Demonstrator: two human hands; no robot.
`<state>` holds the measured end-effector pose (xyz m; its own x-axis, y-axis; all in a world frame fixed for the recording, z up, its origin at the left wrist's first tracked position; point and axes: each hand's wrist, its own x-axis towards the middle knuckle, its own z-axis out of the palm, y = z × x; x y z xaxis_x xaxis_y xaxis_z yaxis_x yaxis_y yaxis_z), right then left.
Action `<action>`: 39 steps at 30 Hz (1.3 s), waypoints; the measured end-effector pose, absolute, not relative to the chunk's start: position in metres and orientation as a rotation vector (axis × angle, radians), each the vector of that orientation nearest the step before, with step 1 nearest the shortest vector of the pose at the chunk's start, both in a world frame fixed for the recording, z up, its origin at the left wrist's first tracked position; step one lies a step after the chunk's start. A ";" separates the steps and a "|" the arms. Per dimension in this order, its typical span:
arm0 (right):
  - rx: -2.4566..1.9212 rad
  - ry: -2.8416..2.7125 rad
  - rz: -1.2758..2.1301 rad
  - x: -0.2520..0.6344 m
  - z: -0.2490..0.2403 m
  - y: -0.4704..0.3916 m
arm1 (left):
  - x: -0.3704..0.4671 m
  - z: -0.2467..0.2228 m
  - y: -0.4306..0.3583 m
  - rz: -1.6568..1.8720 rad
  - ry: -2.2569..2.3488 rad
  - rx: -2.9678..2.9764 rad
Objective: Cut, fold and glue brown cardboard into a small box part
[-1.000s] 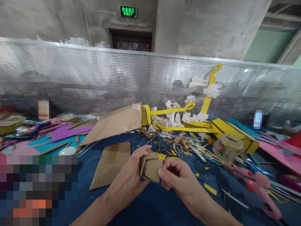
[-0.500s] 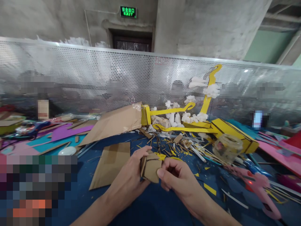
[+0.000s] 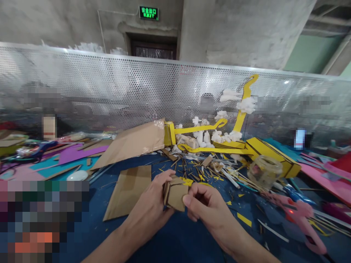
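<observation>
Between my two hands is a small folded cardboard piece (image 3: 177, 197), box-like with a flap facing me. My left hand (image 3: 156, 199) wraps around its left side, fingers behind and below it. On the right edge of the flap, my right hand (image 3: 201, 201) pinches with thumb and index finger. A flat cardboard sheet (image 3: 130, 190) lies on the blue table (image 3: 181, 241) just left of my left hand. Yellow and brown scraps (image 3: 189, 166) are scattered beyond both hands.
A pink glue gun (image 3: 301, 215) lies at the right, near a clear jar (image 3: 264, 171). Yellow card constructions (image 3: 271, 153) with white fluffy pieces (image 3: 227, 137) stand at the back. A large cardboard sheet (image 3: 134, 142) leans there too. Coloured sheets (image 3: 71, 155) lie at left; a perforated metal screen (image 3: 159, 84) rises behind.
Almost nothing differs. The view has shifted very slightly, while both hands keep the same hold on the cardboard piece.
</observation>
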<state>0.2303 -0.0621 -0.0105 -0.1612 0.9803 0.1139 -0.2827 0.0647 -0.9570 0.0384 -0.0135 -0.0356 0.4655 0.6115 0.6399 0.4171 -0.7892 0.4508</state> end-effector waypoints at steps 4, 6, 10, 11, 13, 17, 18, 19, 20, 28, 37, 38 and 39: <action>-0.868 -1.185 1.359 0.230 -0.008 -0.063 | 0.039 -0.034 -0.015 1.251 0.886 2.498; -0.875 -1.193 1.355 0.231 -0.008 -0.064 | 0.040 -0.031 -0.016 1.264 0.882 2.505; -0.895 -1.206 1.350 0.231 -0.010 -0.064 | 0.040 -0.029 -0.017 1.268 0.874 2.519; -0.902 -1.208 1.348 0.231 -0.010 -0.064 | 0.040 -0.029 -0.017 1.270 0.870 2.525; -0.917 -1.211 1.346 0.230 -0.010 -0.064 | 0.040 -0.031 -0.016 1.269 0.869 2.537; -0.951 -1.229 1.335 0.230 -0.007 -0.064 | 0.040 -0.032 -0.017 1.238 0.890 2.557; -0.963 -1.232 1.332 0.230 -0.006 -0.065 | 0.040 -0.032 -0.018 1.234 0.893 2.561; -0.972 -1.232 1.328 0.230 -0.006 -0.065 | 0.040 -0.032 -0.018 1.231 0.895 2.562; -0.980 -1.232 1.322 0.230 -0.005 -0.065 | 0.040 -0.031 -0.018 1.234 0.897 2.561; -1.007 -1.254 1.279 0.232 -0.002 -0.065 | 0.040 -0.031 -0.018 1.235 0.881 2.555; -1.001 -1.286 1.297 0.232 -0.001 -0.066 | 0.040 -0.032 -0.016 1.208 0.902 2.558; -1.001 -1.291 1.295 0.232 -0.001 -0.066 | 0.040 -0.032 -0.016 1.201 0.901 2.562; -1.003 -1.294 1.291 0.232 -0.002 -0.065 | 0.040 -0.032 -0.016 1.191 0.900 2.566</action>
<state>0.2315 -0.0650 -0.0019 -0.1460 0.9846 0.0959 -0.0937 0.0827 -0.9922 0.0396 -0.0163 -0.0321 0.4980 0.5889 0.6365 0.4508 -0.8028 0.3901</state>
